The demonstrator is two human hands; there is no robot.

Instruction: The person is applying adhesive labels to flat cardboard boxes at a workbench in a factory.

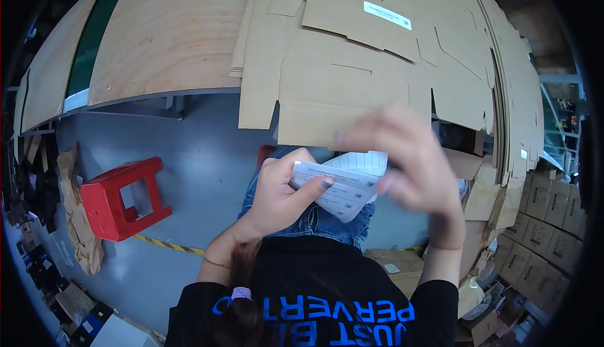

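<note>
My left hand (283, 190) grips a small stack of white label sheets (343, 186) above my lap, thumb pressed on the top sheet. My right hand (406, 158), blurred by motion, hovers over the right end of that stack with its fingers spread; whether it pinches a label cannot be told. Just beyond both hands lies a pile of flat brown cardboard box blanks (352, 51) on a plywood table (170, 32). One white label (387, 15) is stuck on the top blank.
A red plastic stool (123, 197) stands on the grey floor to my left, near crumpled brown paper (78, 221). Stacked cardboard cartons (544, 221) fill the right side. A yellow-black floor tape line (167, 245) runs below the stool.
</note>
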